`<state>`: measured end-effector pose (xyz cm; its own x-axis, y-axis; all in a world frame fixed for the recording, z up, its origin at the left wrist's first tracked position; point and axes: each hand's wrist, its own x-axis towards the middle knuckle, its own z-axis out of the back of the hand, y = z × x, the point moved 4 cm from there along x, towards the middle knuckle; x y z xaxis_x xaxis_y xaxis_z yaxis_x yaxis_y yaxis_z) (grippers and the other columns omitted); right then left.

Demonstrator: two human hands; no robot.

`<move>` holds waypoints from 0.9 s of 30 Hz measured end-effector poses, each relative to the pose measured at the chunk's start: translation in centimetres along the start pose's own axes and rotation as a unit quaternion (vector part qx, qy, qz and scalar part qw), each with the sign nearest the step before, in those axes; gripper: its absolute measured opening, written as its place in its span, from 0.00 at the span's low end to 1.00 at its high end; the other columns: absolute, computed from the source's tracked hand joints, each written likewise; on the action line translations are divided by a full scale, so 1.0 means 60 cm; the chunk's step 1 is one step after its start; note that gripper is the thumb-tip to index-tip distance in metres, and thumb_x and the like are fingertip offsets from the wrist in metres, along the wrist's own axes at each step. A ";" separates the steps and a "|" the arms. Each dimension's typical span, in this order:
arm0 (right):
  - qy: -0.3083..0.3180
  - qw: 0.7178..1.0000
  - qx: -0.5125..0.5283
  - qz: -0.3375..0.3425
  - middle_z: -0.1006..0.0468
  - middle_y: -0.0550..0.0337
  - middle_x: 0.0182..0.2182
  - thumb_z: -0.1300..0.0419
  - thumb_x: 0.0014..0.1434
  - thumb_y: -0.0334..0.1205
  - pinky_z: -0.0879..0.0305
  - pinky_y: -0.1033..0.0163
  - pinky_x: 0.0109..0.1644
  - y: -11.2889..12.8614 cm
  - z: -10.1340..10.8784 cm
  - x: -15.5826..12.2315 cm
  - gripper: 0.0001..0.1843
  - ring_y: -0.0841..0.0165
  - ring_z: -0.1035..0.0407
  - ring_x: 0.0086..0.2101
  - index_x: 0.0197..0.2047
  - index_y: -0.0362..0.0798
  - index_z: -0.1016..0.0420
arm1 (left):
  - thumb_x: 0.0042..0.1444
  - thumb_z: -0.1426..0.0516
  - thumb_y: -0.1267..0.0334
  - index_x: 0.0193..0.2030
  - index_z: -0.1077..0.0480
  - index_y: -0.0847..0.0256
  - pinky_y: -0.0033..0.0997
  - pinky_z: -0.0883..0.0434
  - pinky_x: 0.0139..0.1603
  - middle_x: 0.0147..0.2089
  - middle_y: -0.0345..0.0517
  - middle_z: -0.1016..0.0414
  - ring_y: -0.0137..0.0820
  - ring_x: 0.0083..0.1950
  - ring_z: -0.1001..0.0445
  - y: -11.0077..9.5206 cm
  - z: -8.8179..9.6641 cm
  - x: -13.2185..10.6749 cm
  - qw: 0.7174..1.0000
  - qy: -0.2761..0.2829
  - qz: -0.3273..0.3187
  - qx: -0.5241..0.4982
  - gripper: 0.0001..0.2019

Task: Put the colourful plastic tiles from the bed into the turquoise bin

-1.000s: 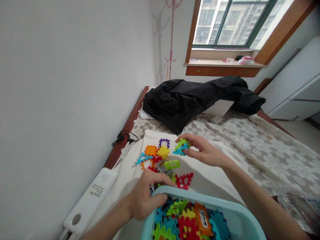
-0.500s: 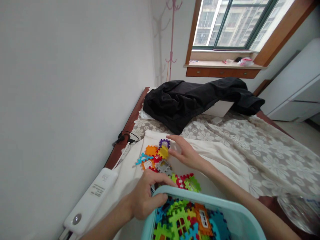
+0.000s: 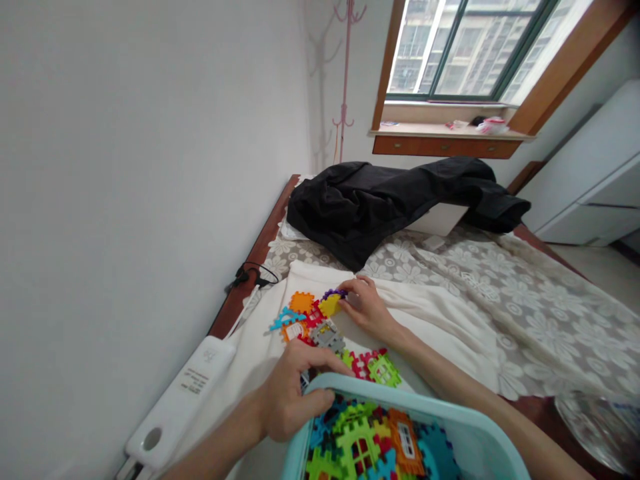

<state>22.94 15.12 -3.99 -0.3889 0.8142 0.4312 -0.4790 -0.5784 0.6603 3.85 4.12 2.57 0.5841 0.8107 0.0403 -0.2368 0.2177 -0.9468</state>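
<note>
My left hand is closed on the rim of a light blue plastic bin, thumb inside and fingers over the edge. Colourful interlocking toy blocks fill the visible part of the bin. Beyond it, my right hand pinches a purple block, now tilted and partly covered by the fingers. Right by the fingertips lies a yellow block. Around these on the white cloth are an orange block, a blue piece, a grey block and a green window block.
A white power strip stands at the left beside the wall, with a black cable farther back. A black garment lies across the patterned bedspread. Clear plastic packaging sits at the lower right.
My right hand has closed its fingers onto the purple block, which has tipped from lying flat. The yellow block has shifted slightly right. My left hand stays on the bin's rim.
</note>
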 end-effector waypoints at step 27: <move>0.171 0.977 0.048 0.116 0.29 0.47 0.67 0.39 0.71 0.49 0.38 0.48 0.71 0.110 -0.024 0.026 0.28 0.57 0.36 0.65 0.70 0.51 0.32 | 0.47 0.39 0.60 0.42 0.15 0.67 0.28 0.40 0.29 0.26 0.46 0.23 0.30 0.26 0.34 0.018 -0.004 0.008 0.999 -0.017 -0.016 -0.045 0.18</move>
<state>18.03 12.49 0.16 -0.7270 0.5869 0.3565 -0.2757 -0.7250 0.6312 4.08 4.63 1.47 0.5639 0.8220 0.0798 -0.1465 0.1946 -0.9699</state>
